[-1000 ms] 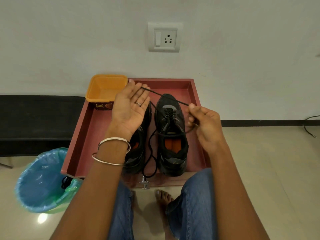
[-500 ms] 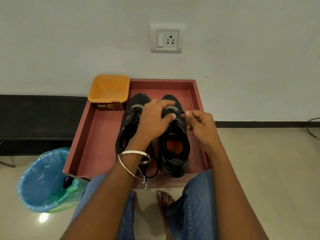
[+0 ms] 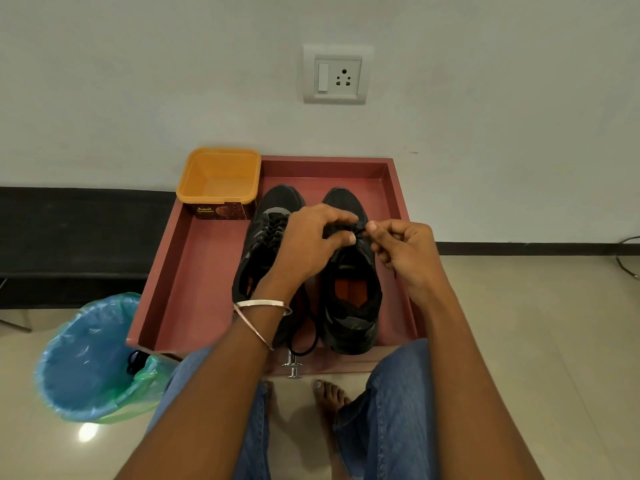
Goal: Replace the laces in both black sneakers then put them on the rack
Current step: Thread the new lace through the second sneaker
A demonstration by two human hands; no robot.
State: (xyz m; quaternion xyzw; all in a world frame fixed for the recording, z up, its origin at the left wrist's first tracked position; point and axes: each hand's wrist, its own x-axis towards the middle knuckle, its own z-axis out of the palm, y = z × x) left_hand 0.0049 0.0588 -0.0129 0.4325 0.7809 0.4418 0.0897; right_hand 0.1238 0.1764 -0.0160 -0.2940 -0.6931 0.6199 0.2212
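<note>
Both hands work right sneaker (image 3: pixel 349 299) in tray (image 3: pixel 194 271): left hand (image 3: pixel 311 244) and right hand (image 3: pixel 405 251) grips pinch lace (image 3: pixel 360 230).

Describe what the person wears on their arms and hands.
Both forearms are bare, no sleeves in view. The left wrist carries two thin silver-coloured bangles. The left hand and right hand have no gloves; no ring shows at this moment.
</note>
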